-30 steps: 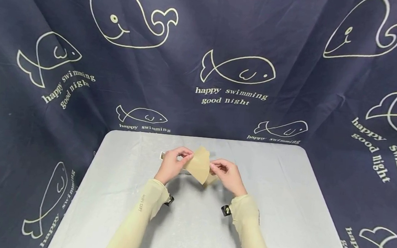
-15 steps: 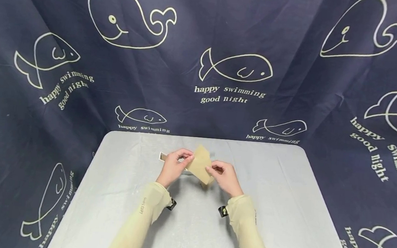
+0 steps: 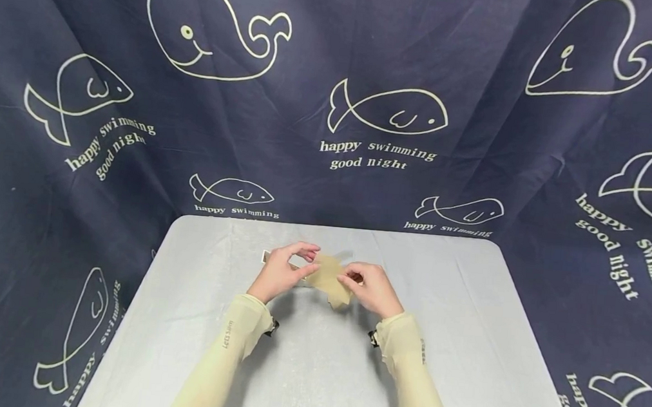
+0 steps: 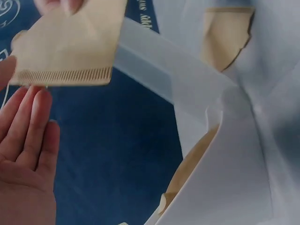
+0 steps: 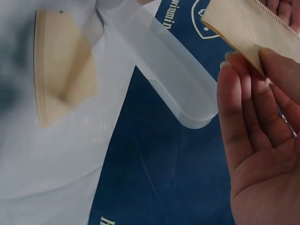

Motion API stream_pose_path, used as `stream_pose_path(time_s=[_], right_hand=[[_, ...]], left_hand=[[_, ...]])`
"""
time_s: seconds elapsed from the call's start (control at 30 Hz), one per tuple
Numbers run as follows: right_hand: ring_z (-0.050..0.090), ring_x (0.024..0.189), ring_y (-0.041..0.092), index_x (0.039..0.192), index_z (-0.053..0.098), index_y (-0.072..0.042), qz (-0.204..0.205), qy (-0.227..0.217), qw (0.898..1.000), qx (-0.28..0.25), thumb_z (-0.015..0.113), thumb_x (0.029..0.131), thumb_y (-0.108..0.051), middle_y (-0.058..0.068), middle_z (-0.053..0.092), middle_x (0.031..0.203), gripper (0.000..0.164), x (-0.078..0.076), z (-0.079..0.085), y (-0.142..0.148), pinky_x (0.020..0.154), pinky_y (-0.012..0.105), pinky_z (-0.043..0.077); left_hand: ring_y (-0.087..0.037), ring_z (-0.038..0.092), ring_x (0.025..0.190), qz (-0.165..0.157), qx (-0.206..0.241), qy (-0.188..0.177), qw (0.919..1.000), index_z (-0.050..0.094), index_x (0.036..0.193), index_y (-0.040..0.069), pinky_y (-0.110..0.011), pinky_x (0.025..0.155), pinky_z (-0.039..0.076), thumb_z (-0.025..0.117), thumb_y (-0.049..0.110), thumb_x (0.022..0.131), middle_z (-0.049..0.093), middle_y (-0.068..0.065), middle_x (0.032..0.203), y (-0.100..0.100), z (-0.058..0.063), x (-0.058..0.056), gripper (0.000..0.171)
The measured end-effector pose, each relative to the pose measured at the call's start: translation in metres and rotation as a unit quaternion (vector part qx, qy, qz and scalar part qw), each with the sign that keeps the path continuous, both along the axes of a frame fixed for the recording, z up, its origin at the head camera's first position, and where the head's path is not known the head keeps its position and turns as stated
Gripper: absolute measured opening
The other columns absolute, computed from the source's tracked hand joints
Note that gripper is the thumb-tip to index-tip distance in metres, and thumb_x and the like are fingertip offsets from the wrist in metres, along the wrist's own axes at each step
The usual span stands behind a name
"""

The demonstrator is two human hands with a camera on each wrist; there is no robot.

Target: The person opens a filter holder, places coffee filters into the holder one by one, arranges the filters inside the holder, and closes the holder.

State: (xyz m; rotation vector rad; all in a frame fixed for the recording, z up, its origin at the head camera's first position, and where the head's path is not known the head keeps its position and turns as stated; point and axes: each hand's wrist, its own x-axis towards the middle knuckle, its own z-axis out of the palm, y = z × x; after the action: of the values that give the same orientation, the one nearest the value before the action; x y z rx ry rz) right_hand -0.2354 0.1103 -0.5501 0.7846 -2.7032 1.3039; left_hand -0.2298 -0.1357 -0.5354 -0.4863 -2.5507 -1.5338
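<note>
A dark blue curtain (image 3: 335, 101) printed with whales, fish and the words "happy swimming good night" hangs behind the counter (image 3: 465, 345) and down both of its sides. The counter is covered in a pale grey cloth and has rounded far corners.

Both arms in beige sleeves (image 3: 219, 362) reach in from the near edge and meet over the far middle of the counter. The left hand (image 3: 280, 270) is just left of the counter's middle, with thumb and forefinger curled and pinching the left edge of a tan paper filter (image 3: 328, 278). The right hand (image 3: 369, 288) is just to the right of it, fingers curled round the filter's right side. So both grips are closed on the filter, which hangs between them above the far middle of the counter.

In the left wrist view the filter (image 4: 70, 42) shows a crimped seam along its lower edge, and the fingers (image 4: 33, 126) below it lie fairly straight. In the right wrist view the filter (image 5: 248, 28) lies against the fingers (image 5: 243, 108).

A small dark-edged thing (image 3: 266, 256) lies on the counter just left of the left hand; what it is cannot be told. More tan filters (image 5: 61, 79) lie on the counter's cloth in the right wrist view.
</note>
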Motion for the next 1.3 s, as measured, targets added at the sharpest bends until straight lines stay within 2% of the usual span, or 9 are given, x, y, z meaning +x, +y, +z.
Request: stream_pose_path(time_s=[0.2, 0.4, 0.6, 0.73, 0.83, 1.03, 1.13, 1.2, 1.3], right_hand=[[0.063, 0.072, 0.003, 0.083, 0.072, -0.015, 0.024, -0.007, 1.000, -0.007, 0.076, 0.094, -0.017, -0.005, 0.071, 0.080, 0.012, 0.000, 0.001, -0.003, 0.070, 0.024, 0.057], [0.068, 0.078, 0.006, 0.095, 0.079, -0.013, -0.019, -0.053, 0.996, -0.068, 0.079, 0.092, -0.019, -0.001, 0.077, 0.090, 0.007, 0.002, -0.001, 0.006, 0.074, 0.025, 0.058], [0.070, 0.079, 0.011, 0.098, 0.080, -0.014, -0.049, -0.062, 0.992, -0.102, 0.078, 0.093, -0.020, 0.002, 0.079, 0.096, 0.008, 0.000, 0.000, 0.017, 0.074, 0.026, 0.058], [0.071, 0.079, 0.011, 0.097, 0.080, -0.013, -0.039, -0.063, 0.991, -0.115, 0.080, 0.092, -0.018, 0.003, 0.079, 0.095, 0.008, -0.001, 0.000, 0.015, 0.074, 0.025, 0.059], [0.070, 0.078, 0.009, 0.094, 0.079, -0.009, -0.022, -0.036, 0.993, -0.112, 0.081, 0.091, -0.016, 0.003, 0.078, 0.092, 0.007, -0.001, -0.001, 0.008, 0.074, 0.026, 0.059], [0.069, 0.076, 0.009, 0.092, 0.080, -0.008, -0.031, 0.000, 0.994, -0.105, 0.080, 0.091, -0.013, 0.003, 0.079, 0.088, 0.005, 0.000, -0.002, 0.002, 0.073, 0.025, 0.059], [0.071, 0.078, 0.012, 0.094, 0.080, -0.008, -0.044, 0.006, 0.994, -0.104, 0.080, 0.091, -0.013, 0.003, 0.079, 0.090, 0.006, -0.003, -0.001, 0.001, 0.075, 0.026, 0.059], [0.072, 0.079, 0.014, 0.096, 0.079, -0.009, -0.051, 0.013, 0.993, -0.106, 0.080, 0.091, -0.012, 0.003, 0.079, 0.090, 0.006, -0.005, 0.002, -0.001, 0.075, 0.027, 0.059], [0.073, 0.080, 0.016, 0.097, 0.080, -0.009, -0.054, 0.022, 0.993, -0.106, 0.079, 0.091, -0.011, 0.004, 0.080, 0.092, 0.006, -0.010, 0.006, -0.005, 0.076, 0.028, 0.060]], left_hand=[[-0.015, 0.071, 0.084, 0.003, -0.045, 0.047, 0.9978, 0.076, 0.094, 0.012, -0.047, 0.084, 0.058, 0.077, 0.019, 0.093, 0.077, -0.002, 0.088, 0.005, -0.007, 0.002, 0.008], [-0.017, 0.070, 0.084, 0.030, -0.004, 0.028, 0.9992, 0.075, 0.093, 0.009, -0.054, 0.084, 0.057, 0.078, 0.019, 0.093, 0.075, -0.004, 0.086, 0.005, -0.008, 0.003, 0.010], [-0.017, 0.071, 0.089, 0.053, 0.027, 0.002, 0.9982, 0.075, 0.091, 0.012, -0.053, 0.085, 0.057, 0.079, 0.017, 0.092, 0.075, -0.003, 0.087, 0.003, -0.009, 0.001, 0.006], [-0.019, 0.072, 0.090, 0.049, 0.038, 0.007, 0.9981, 0.076, 0.092, 0.011, -0.056, 0.085, 0.057, 0.079, 0.016, 0.092, 0.076, -0.004, 0.087, 0.005, -0.011, 0.001, 0.005], [-0.021, 0.072, 0.093, 0.046, 0.050, 0.004, 0.9977, 0.076, 0.093, 0.011, -0.060, 0.087, 0.055, 0.079, 0.018, 0.092, 0.075, -0.003, 0.087, 0.007, -0.011, 0.002, 0.007], [-0.018, 0.070, 0.099, 0.050, 0.061, 0.010, 0.9968, 0.077, 0.108, 0.014, -0.045, 0.097, 0.053, 0.076, 0.019, 0.095, 0.076, -0.003, 0.100, 0.000, -0.012, 0.004, 0.014], [-0.023, 0.066, 0.112, 0.074, 0.090, 0.026, 0.9929, 0.073, 0.121, 0.012, -0.044, 0.103, 0.049, 0.069, 0.009, 0.097, 0.074, -0.008, 0.115, -0.014, -0.009, 0.004, 0.025], [-0.026, 0.061, 0.120, 0.106, 0.107, 0.037, 0.9879, 0.070, 0.127, 0.010, -0.047, 0.106, 0.045, 0.059, -0.002, 0.096, 0.071, -0.010, 0.124, -0.025, -0.009, 0.003, 0.035], [-0.028, 0.054, 0.128, 0.160, 0.111, 0.031, 0.9805, 0.067, 0.132, 0.010, -0.049, 0.112, 0.037, 0.050, -0.013, 0.085, 0.065, -0.012, 0.133, -0.043, -0.011, 0.002, 0.055]])
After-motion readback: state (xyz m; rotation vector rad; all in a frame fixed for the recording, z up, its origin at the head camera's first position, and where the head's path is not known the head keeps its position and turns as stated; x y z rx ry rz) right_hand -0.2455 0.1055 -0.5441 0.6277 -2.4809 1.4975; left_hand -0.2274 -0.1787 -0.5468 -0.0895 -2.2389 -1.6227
